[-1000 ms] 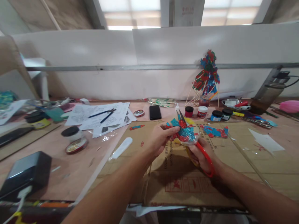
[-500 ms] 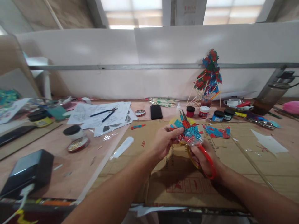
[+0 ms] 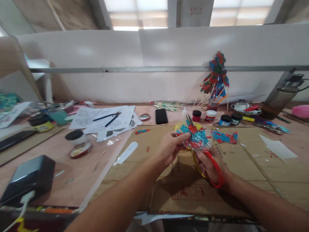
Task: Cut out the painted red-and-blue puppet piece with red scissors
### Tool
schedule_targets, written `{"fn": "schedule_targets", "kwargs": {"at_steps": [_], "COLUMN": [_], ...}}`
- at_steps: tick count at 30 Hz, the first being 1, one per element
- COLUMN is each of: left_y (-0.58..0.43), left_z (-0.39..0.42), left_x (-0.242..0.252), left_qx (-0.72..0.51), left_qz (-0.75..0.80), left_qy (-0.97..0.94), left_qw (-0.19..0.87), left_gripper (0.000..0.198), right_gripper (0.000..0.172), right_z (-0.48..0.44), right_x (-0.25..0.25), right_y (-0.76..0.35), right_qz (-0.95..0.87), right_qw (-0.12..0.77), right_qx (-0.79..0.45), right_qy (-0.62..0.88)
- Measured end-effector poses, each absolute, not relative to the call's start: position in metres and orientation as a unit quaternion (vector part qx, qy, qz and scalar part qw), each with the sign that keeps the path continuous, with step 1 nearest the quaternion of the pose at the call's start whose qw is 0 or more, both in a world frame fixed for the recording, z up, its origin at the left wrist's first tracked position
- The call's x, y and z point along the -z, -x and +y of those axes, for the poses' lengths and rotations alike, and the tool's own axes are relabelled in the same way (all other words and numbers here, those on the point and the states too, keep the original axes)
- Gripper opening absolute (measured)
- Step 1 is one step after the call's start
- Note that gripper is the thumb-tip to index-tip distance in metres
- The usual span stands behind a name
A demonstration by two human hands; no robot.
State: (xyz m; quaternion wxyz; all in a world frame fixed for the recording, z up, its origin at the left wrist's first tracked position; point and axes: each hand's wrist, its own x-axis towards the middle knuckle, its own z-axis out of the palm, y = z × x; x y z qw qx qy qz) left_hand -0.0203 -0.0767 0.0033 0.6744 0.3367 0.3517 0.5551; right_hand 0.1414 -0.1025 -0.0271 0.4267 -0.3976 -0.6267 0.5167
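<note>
My left hand (image 3: 172, 145) pinches a blue and red painted piece of clear plastic film (image 3: 198, 138) between thumb and fingers. My right hand (image 3: 210, 164) is closed around the red and yellow handles of a pair of scissors (image 3: 219, 172). The scissor blades point away from me and pass through the painted piece, their tips showing beyond it. Part of the blades is hidden by the film. Just right of the hands, another blue and red painted piece (image 3: 224, 137) lies flat on the cardboard (image 3: 135, 187).
Paint jars (image 3: 211, 116) and a black phone (image 3: 161, 116) stand behind the hands. Painted cutouts on sticks (image 3: 218, 72) rise from a cup against the white wall. Line drawings (image 3: 83, 117) with dark tools (image 3: 107, 116), a black box (image 3: 31, 177) and a bottle (image 3: 281, 96) flank the cardboard.
The scissors and painted piece have shifted very slightly in the hands. Both hands keep their hold, and the things on the table stay put.
</note>
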Motion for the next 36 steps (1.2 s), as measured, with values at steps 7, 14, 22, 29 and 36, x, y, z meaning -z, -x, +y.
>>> {"fn": "schedule_targets", "kwargs": {"at_steps": [7,14,22,29,36], "left_y": [0.021,0.028,0.038,0.043,0.045], "left_z": [-0.075,-0.072,-0.070,-0.067,-0.070], "left_x": [-0.007,-0.016,-0.022,-0.023,-0.026], "left_qx": [-0.597,-0.662,-0.669,-0.641,-0.624], "left_qz": [0.344,0.333,0.360,0.390,0.401], "left_qy": [-0.304,-0.269,-0.330,-0.380,-0.413], "left_qw": [0.658,0.615,0.561,0.540,0.529], "left_gripper": [0.030,0.027,0.035,0.033,0.033], "right_gripper": [0.033,0.026,0.021,0.022,0.024], "right_z": [-0.098,-0.094,-0.085,-0.086,-0.088], "right_x": [0.027,0.030,0.027,0.018,0.010], "right_y": [-0.140,-0.142,-0.151,-0.153,-0.152], "right_qz": [-0.583,-0.616,-0.677,-0.710,-0.710], "right_qw": [0.438,0.403,0.373,0.354,0.349], "right_qx": [-0.554,-0.574,-0.513,-0.483,-0.476], "right_qy": [0.402,0.359,0.373,0.372,0.384]}}
